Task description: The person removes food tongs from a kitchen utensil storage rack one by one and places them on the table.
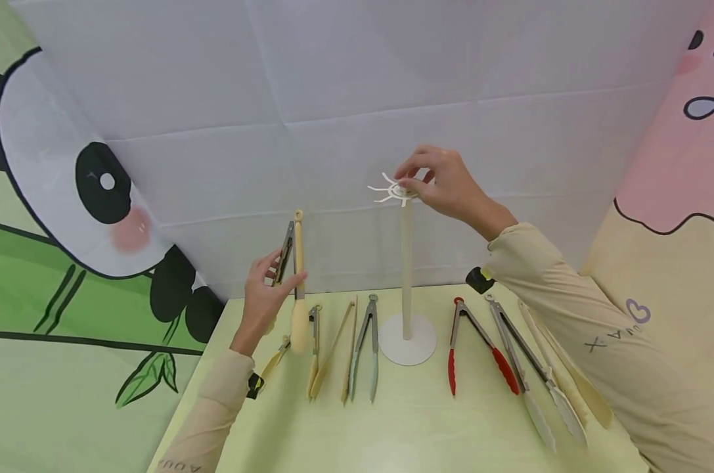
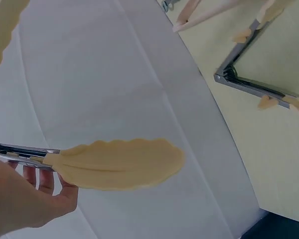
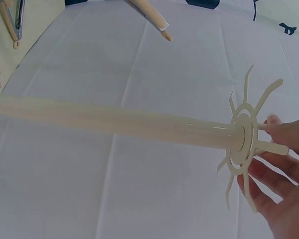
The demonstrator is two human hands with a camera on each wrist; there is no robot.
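In the head view my left hand (image 1: 261, 299) holds a pair of tongs (image 1: 299, 328) with cream, wavy-edged tips, raised above the left of the table with the tips down. The left wrist view shows the fingers gripping a metal arm of these tongs (image 2: 119, 167) near its cream head. My right hand (image 1: 448, 187) is at the top of a white stand (image 1: 406, 269), pinching its ring of curved hooks (image 1: 397, 191). In the right wrist view thumb and fingers close about the hook ring (image 3: 243, 134). No tongs hang on the hooks.
On the pale yellow table (image 1: 416, 420), left of the stand's round base (image 1: 416, 348), lie beige tongs (image 1: 314, 355), wooden tongs (image 1: 327, 361) and light-green-tipped tongs (image 1: 373, 355). Right of it are red-tipped tongs (image 1: 452, 355), grey-tipped tongs (image 1: 536, 414) and wooden tongs (image 1: 593, 397) partly under the sleeve.
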